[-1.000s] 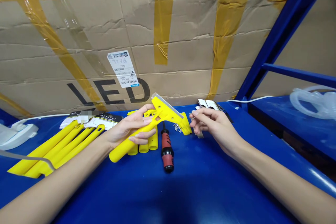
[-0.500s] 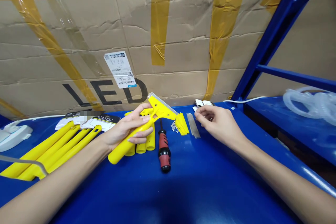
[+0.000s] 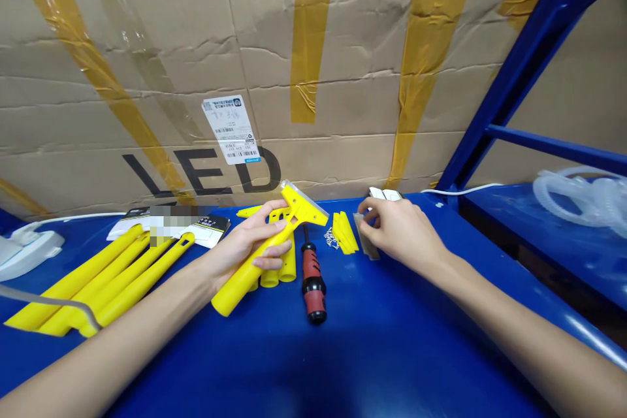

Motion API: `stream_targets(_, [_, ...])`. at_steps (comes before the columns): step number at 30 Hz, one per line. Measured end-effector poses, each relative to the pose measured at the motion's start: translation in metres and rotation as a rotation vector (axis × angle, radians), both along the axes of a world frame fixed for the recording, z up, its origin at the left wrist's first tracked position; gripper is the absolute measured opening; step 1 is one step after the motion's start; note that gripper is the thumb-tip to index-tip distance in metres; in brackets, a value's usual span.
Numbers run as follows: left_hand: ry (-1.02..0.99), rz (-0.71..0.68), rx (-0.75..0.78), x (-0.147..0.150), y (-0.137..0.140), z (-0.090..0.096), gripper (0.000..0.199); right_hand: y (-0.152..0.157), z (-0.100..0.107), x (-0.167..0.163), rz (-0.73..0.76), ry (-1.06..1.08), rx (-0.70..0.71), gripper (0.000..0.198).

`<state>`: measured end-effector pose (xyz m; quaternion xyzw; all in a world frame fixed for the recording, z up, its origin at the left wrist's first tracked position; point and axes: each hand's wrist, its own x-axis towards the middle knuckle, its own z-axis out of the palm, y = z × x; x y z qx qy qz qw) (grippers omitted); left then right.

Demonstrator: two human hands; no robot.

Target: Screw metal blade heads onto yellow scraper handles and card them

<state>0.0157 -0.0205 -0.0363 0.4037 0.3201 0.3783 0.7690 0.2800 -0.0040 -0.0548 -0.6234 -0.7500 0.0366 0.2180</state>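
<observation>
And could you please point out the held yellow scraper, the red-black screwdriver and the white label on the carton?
Held yellow scraper (image 3: 241, 282): head view, lower handle.
Red-black screwdriver (image 3: 311, 266): head view, red upper grip.
White label (image 3: 232, 131): head view, middle of its printed face.

Scraper yellow; blades grey; screwdriver red and black; tabletop blue; carton brown, tape amber.

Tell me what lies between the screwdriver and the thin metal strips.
Between the screwdriver and metal strips, the head view shows small silvery parts, then flat yellow pieces.
</observation>
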Motion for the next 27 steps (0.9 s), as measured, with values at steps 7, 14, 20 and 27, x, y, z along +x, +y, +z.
stream_targets(7, [0.039,-0.079,-0.006,-0.001,0.001,-0.004,0.029,-0.005,0.0,0.004,0.1,0.065,0.003,0.012])
stream_targets(14, [0.045,-0.047,-0.016,0.0,0.0,-0.002,0.029,-0.008,-0.013,-0.006,0.441,0.023,0.083,0.014])
stream_targets(20, [0.016,-0.018,-0.03,0.0,-0.001,-0.003,0.035,-0.015,-0.015,-0.013,0.543,-0.11,0.135,0.014])
stream_targets(27, [0.015,-0.021,-0.054,-0.003,-0.001,-0.004,0.039,-0.011,-0.019,-0.017,0.584,-0.051,0.118,0.013])
